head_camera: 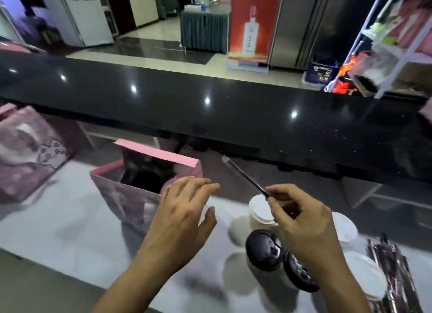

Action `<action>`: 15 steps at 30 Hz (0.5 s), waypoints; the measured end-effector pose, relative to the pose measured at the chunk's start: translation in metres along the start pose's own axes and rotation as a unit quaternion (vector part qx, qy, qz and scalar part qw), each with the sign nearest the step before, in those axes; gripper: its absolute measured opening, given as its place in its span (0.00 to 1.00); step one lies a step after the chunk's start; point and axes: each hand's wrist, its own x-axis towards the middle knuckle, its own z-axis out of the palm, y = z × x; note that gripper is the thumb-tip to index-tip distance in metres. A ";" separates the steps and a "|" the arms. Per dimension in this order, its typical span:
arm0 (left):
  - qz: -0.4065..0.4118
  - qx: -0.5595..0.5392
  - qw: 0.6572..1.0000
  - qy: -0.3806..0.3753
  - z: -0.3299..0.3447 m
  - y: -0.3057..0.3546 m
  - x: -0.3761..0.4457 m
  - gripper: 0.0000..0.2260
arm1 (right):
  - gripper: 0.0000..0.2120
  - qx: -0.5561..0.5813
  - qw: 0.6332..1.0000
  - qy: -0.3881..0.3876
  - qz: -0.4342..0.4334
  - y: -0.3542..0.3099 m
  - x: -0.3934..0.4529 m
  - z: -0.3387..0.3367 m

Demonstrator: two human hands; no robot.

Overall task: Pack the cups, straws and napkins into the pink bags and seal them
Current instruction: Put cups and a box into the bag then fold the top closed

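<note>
Our right hand [301, 216] pinching a wrapped straw [245, 178] at centre frame, our left hand [184, 209] fingers relaxed, together, over the open pink bag [131, 195], red banner [253, 22] lettering at top too blurred to read

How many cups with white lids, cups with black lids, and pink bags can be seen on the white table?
Cups with white lids: 3
Cups with black lids: 2
Pink bags: 2, one open beside the left hand, one at the left edge
Total: 7
</note>
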 end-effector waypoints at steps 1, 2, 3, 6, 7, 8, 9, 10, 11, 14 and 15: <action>-0.008 0.006 1.000 0.008 -0.007 -0.018 0.001 0.19 | 0.11 0.003 1.000 -0.005 -0.011 -0.011 0.005 0.015; -0.018 0.012 1.000 0.014 -0.014 -0.036 0.002 0.19 | 0.11 0.005 1.000 -0.011 -0.023 -0.022 0.009 0.031; -0.028 0.019 0.999 0.023 -0.021 -0.053 0.002 0.19 | 0.11 -0.001 0.999 -0.017 -0.037 -0.032 0.014 0.046; -0.070 0.022 0.995 0.066 -0.034 -0.107 0.005 0.17 | 0.13 -0.064 0.994 -0.048 -0.079 -0.059 0.027 0.090; -0.093 0.024 0.992 0.081 -0.038 -0.125 0.006 0.15 | 0.14 -0.088 0.990 -0.062 -0.090 -0.067 0.030 0.104; -0.119 0.030 0.988 0.090 -0.041 -0.142 0.006 0.12 | 0.14 -0.108 0.986 -0.078 -0.097 -0.076 0.033 0.116; -0.148 0.035 0.984 0.089 -0.043 -0.159 0.005 0.09 | 0.13 -0.127 0.982 -0.095 -0.099 -0.087 0.036 0.127; -0.175 0.035 0.981 0.078 -0.044 -0.173 0.005 0.06 | 0.13 -0.150 0.976 -0.119 -0.099 -0.098 0.040 0.139; -0.199 0.031 0.978 0.058 -0.044 -0.186 0.003 0.05 | 0.13 -0.180 0.967 -0.153 -0.094 -0.108 0.044 0.151; -0.250 0.000 0.968 -0.034 -0.045 -0.208 0.001 0.12 | 0.15 -0.277 0.925 -0.251 -0.073 -0.133 0.061 0.190; -0.259 -0.021 0.963 -0.066 -0.046 -0.212 -0.001 0.17 | 0.15 -0.294 0.913 -0.274 -0.065 -0.135 0.066 0.203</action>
